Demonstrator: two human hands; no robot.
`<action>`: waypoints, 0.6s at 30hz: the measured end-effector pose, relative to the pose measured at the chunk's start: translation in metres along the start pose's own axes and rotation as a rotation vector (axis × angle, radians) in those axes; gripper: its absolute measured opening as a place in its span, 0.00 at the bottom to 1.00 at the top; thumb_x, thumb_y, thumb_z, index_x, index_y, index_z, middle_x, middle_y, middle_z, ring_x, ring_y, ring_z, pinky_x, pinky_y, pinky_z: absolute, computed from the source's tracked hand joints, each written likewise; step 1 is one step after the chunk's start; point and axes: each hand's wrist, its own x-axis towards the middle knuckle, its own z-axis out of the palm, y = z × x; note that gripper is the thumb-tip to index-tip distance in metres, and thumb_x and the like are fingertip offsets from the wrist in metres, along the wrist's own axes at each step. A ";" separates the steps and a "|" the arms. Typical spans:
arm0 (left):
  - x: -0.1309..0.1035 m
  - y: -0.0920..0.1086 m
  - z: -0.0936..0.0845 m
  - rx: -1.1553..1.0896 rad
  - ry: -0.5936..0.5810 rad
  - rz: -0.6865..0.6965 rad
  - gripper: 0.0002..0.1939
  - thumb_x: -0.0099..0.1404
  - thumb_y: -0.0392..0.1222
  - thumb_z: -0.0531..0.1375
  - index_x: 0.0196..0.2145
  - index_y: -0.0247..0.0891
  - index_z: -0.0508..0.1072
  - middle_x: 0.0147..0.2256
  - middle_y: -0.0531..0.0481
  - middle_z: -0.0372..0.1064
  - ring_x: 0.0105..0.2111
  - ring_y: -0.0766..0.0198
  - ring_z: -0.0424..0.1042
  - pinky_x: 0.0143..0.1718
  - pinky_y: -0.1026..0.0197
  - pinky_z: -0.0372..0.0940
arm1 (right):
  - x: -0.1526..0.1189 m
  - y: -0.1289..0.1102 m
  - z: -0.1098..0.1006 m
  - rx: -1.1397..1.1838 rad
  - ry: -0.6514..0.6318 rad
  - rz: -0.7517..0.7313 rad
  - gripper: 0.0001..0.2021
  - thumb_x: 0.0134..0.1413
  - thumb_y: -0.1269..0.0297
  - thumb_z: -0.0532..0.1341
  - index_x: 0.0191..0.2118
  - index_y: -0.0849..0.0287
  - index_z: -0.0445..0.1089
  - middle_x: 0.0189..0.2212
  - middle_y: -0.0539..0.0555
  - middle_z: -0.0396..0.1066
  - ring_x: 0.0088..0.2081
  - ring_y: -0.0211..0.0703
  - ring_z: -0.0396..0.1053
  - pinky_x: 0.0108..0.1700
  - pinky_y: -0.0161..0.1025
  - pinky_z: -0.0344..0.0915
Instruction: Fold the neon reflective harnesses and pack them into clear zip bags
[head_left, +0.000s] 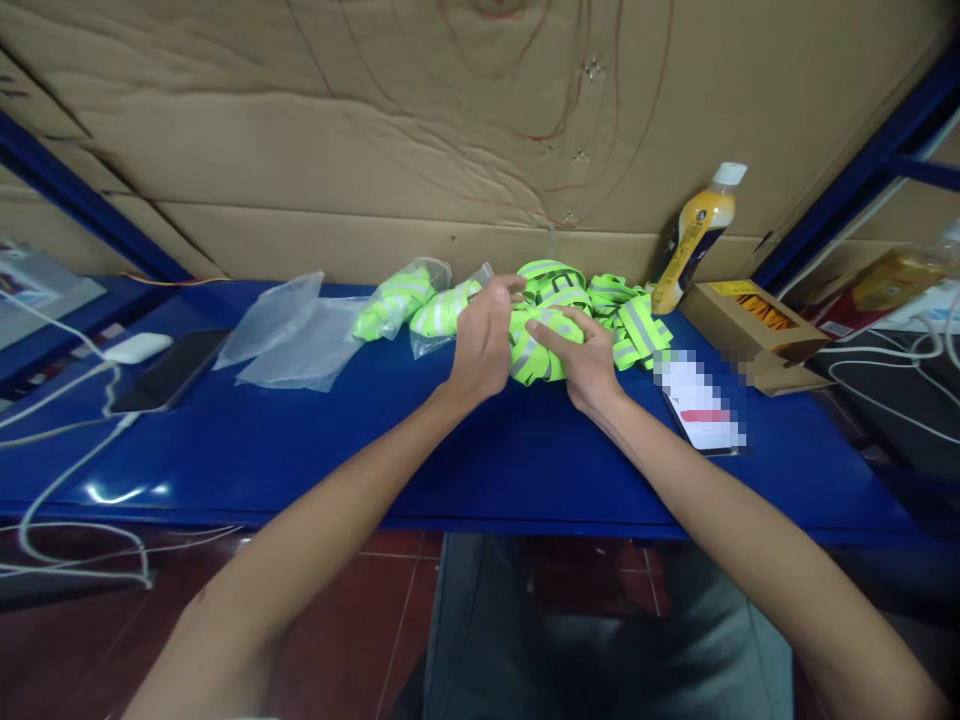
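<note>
Apparently gathering strap bundle (pixel 534 362) at twelve o'clock of surface (pixel 487 480). Right hand (pixel 590 358) holds it; left hand (pixel 484 345) at bundle's nine o'clock — its grip hidden, cannot tell. Next move likely calls for snug folds; clear bags (pixel 304 352) at nine o'clock.

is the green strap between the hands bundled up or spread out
Bundled up: the strap shows as a compact, layered wad between the left hand and right hand.

hands (pixel 484 345): 2 | bagged bundles (pixel 401 300): 2 | flat clear bags (pixel 304 352): at least 2 | bottles (pixel 697 235): 2 | carton (pixel 712 312): 1
</note>
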 end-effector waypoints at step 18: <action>0.081 -0.071 -0.223 0.912 0.398 -0.505 0.46 0.21 0.63 0.80 0.20 0.40 0.52 0.29 0.49 0.61 0.62 0.26 0.53 0.64 0.20 0.33 | 0.019 -0.006 -0.023 -0.066 0.102 -0.100 0.27 0.32 0.50 0.82 0.40 0.55 0.80 0.44 0.52 0.79 0.51 0.53 0.76 0.59 0.51 0.73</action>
